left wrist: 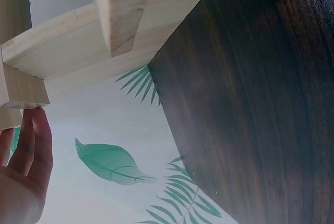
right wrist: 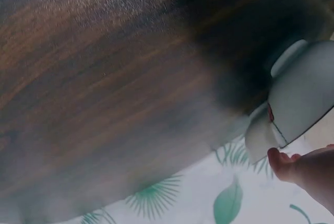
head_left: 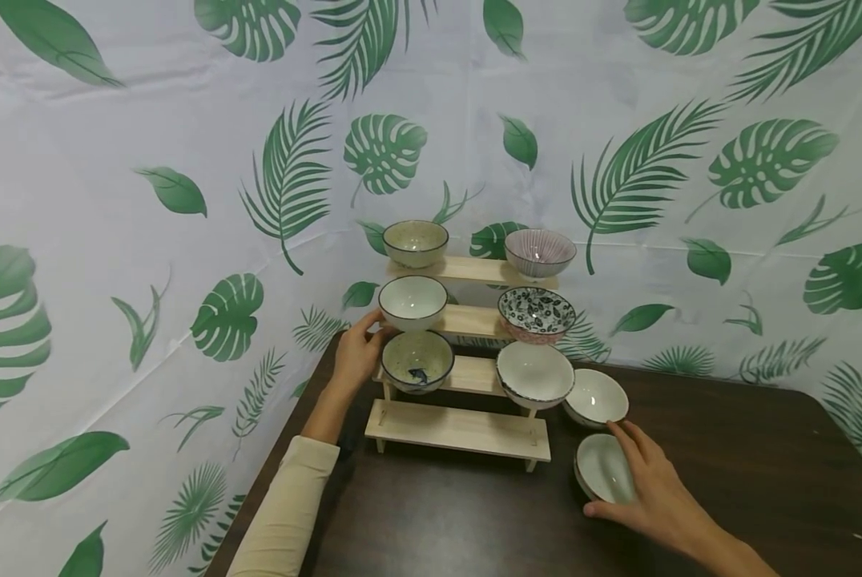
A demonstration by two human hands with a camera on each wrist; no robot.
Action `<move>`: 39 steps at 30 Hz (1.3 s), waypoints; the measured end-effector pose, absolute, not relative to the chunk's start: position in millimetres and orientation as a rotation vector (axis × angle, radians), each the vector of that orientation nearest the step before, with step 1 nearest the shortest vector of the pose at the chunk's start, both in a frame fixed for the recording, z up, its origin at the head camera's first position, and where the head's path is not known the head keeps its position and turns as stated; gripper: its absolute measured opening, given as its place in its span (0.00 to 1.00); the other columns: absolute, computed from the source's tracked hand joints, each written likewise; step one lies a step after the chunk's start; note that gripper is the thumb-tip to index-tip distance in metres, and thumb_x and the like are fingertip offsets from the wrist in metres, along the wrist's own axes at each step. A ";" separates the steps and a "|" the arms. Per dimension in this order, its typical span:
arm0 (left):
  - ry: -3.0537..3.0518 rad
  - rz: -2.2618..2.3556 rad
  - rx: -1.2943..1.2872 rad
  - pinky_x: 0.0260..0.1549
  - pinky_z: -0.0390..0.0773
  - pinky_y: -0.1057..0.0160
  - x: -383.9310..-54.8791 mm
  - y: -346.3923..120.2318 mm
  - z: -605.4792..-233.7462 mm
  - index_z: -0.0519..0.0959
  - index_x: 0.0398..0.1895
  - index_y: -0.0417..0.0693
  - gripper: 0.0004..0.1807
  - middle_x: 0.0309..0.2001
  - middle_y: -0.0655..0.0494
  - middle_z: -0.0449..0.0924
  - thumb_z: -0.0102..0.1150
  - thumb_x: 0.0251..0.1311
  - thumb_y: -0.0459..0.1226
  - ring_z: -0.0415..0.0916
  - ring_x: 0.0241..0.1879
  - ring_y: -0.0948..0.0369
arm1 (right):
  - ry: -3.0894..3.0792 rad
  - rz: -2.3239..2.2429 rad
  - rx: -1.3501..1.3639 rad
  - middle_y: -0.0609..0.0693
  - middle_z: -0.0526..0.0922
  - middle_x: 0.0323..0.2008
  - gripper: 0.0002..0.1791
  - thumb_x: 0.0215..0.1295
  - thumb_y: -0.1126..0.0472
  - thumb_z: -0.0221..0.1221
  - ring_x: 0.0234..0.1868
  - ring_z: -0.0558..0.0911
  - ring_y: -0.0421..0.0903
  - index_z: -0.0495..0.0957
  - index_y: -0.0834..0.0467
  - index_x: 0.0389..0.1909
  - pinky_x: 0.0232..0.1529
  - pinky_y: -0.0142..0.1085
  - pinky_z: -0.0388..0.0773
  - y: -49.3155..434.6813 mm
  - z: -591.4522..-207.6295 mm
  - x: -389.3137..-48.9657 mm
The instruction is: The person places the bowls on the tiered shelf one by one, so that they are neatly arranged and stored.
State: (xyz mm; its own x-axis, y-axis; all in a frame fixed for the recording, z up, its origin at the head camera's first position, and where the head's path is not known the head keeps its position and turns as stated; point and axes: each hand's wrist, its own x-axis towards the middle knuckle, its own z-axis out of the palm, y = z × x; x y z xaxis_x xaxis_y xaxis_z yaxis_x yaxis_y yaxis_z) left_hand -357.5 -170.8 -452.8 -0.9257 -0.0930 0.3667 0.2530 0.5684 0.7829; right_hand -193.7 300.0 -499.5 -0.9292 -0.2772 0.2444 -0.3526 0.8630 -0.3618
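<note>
My left hand point(head_left: 357, 353) grips the left end of a tiered wooden stand point(head_left: 460, 429), beside a white bowl point(head_left: 412, 300) on the tier. Its fingertips meet the wood in the left wrist view, and its thumb is hidden there. At the right, my right hand point(head_left: 650, 481) spreads over the nearer pale bowl point(head_left: 602, 465) on the table, thumb at the near side and fingers at the far rim. That bowl point(right wrist: 308, 85) shows its outer wall and foot in the right wrist view, fingertips right at the rim. Another white bowl point(head_left: 595, 397) sits just behind.
On the stand are a green bowl point(head_left: 415, 243), a pink striped bowl point(head_left: 539, 252), a black floral bowl point(head_left: 537, 312), a fish-patterned bowl point(head_left: 417, 361) and a white bowl point(head_left: 535, 374). The dark table point(head_left: 748, 449) meets a leaf-print backdrop point(head_left: 474, 144).
</note>
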 end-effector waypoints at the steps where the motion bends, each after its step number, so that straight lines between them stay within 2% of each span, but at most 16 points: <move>1: -2.437 -1.302 -0.129 0.21 0.69 0.62 -357.3 -170.7 -452.9 0.80 0.66 0.58 0.21 0.44 0.46 0.89 0.62 0.72 0.43 0.76 0.22 0.61 | -2.863 0.609 0.482 0.75 0.58 0.73 0.73 0.39 0.31 0.79 0.66 0.65 0.79 0.50 0.54 0.83 0.49 0.76 0.69 300.0 -500.4 -193.3; 11: -2.411 -1.338 -0.142 0.18 0.67 0.63 -357.8 -168.9 -451.7 0.80 0.66 0.58 0.21 0.39 0.44 0.90 0.61 0.72 0.41 0.73 0.18 0.63 | -2.901 0.620 0.429 0.77 0.59 0.70 0.71 0.41 0.32 0.79 0.65 0.65 0.78 0.54 0.60 0.79 0.48 0.71 0.74 299.4 -511.3 -189.0; 19: -2.434 -1.319 -0.134 0.22 0.71 0.62 -357.0 -169.0 -454.8 0.79 0.68 0.58 0.21 0.53 0.47 0.88 0.60 0.73 0.41 0.80 0.25 0.59 | -2.863 0.621 0.324 0.73 0.68 0.62 0.67 0.37 0.37 0.82 0.59 0.70 0.72 0.60 0.62 0.75 0.42 0.64 0.77 296.9 -519.0 -185.2; 23: -2.435 -1.320 -0.129 0.21 0.70 0.63 -357.1 -168.5 -455.4 0.79 0.68 0.59 0.22 0.52 0.47 0.88 0.61 0.72 0.41 0.77 0.22 0.62 | -2.863 0.633 0.322 0.71 0.71 0.60 0.65 0.37 0.36 0.82 0.57 0.72 0.70 0.62 0.62 0.74 0.42 0.62 0.77 293.6 -516.4 -181.2; 29: -2.436 -1.322 -0.129 0.21 0.69 0.62 -357.5 -168.4 -453.9 0.79 0.67 0.59 0.21 0.50 0.47 0.89 0.62 0.72 0.41 0.78 0.23 0.60 | -2.898 0.645 0.277 0.69 0.69 0.62 0.66 0.41 0.31 0.78 0.59 0.71 0.68 0.60 0.60 0.75 0.42 0.62 0.78 285.7 -501.8 -177.6; 34: -2.432 -1.320 -0.130 0.23 0.70 0.63 -357.2 -169.4 -454.7 0.80 0.67 0.59 0.21 0.53 0.48 0.88 0.62 0.72 0.41 0.81 0.26 0.59 | -2.856 0.689 0.283 0.69 0.68 0.65 0.66 0.41 0.32 0.79 0.61 0.70 0.68 0.60 0.57 0.77 0.42 0.62 0.77 278.6 -489.9 -177.6; 39: -2.424 -1.320 -0.152 0.20 0.69 0.62 -357.9 -170.8 -453.9 0.79 0.68 0.59 0.22 0.51 0.47 0.88 0.61 0.72 0.41 0.78 0.22 0.61 | -2.811 0.722 0.288 0.68 0.67 0.65 0.63 0.43 0.34 0.79 0.59 0.72 0.65 0.61 0.56 0.76 0.42 0.60 0.77 269.7 -482.7 -179.8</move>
State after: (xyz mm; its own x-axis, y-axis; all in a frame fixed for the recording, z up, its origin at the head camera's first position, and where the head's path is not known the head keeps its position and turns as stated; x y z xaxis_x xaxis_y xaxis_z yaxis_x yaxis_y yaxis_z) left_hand -357.9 -170.8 -453.9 -0.9238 -0.0832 0.3737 0.2687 0.5544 0.7877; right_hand -179.8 269.7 -482.7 -0.9555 -0.1328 0.2635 -0.2433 0.8598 -0.4490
